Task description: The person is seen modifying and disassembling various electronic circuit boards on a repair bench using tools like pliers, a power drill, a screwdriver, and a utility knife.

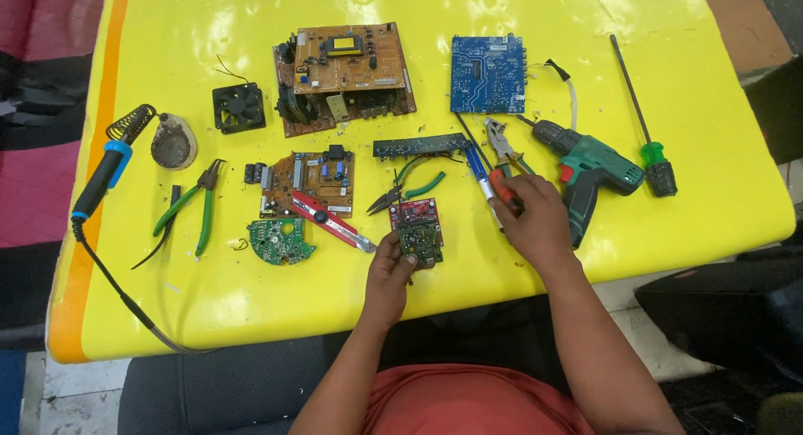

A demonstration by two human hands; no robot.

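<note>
- Left hand [390,268]: fingers pinch the near edge of a small green circuit board [420,241], which lies on the yellow table [585,33] over a small red board [413,210].
- Right hand [535,219]: closed around the red handle of a tool [500,189], just right of the small boards, beside a blue-handled screwdriver [477,163].
- Boards counted: six, namely two brown [343,75] [305,180], one blue [488,74], one round green [280,240], and the red and green pair.
- Pliers: three pairs visible [194,202] [410,188] [504,142].
- Also: one cordless drill [590,171], one soldering iron [104,176], one fan [238,107], one utility knife [333,222].
</note>
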